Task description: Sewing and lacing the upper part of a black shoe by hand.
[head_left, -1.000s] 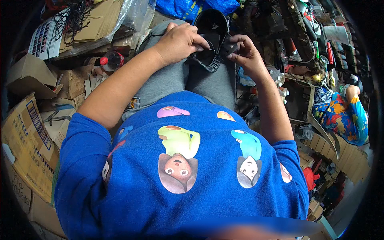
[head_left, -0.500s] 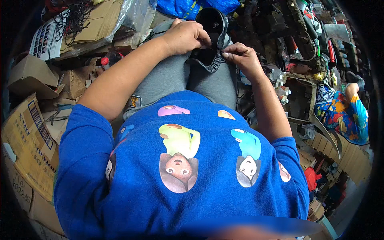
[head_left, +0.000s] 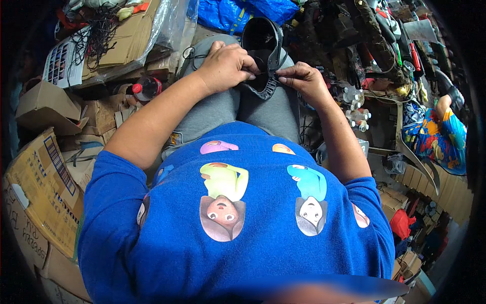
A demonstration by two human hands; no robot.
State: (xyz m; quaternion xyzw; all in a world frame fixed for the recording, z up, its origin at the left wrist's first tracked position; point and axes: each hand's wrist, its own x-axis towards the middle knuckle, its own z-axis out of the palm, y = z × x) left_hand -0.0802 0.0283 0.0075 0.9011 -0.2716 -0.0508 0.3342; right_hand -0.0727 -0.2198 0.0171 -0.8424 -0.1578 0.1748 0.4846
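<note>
A black shoe [head_left: 259, 40] rests between my thighs, on my grey trousers [head_left: 202, 114], its opening facing up. The near part of its rim is puckered into gathers. My left hand [head_left: 225, 68] is closed in a pinch over the left side of the opening; what lies between thumb and fingers is too small to make out. At the right side of the rim, just above the gathers, my right hand [head_left: 306, 82] pinches the shoe's edge between thumb and forefinger. The fingertips of both hands are a short distance apart across the opening.
Left of me are a red-capped bottle [head_left: 147, 88], an open cardboard box [head_left: 48, 109] and black cords [head_left: 98, 43] on cardboard. A blue plastic bag [head_left: 223, 12] lies ahead. Tools and small bottles [head_left: 358, 119] crowd the right, where another person's hand [head_left: 443, 104] shows.
My left hand has drawn back slightly toward me, its thumb now showing against the fingers. My right hand stays at the rim. The whole view has shifted a little.
</note>
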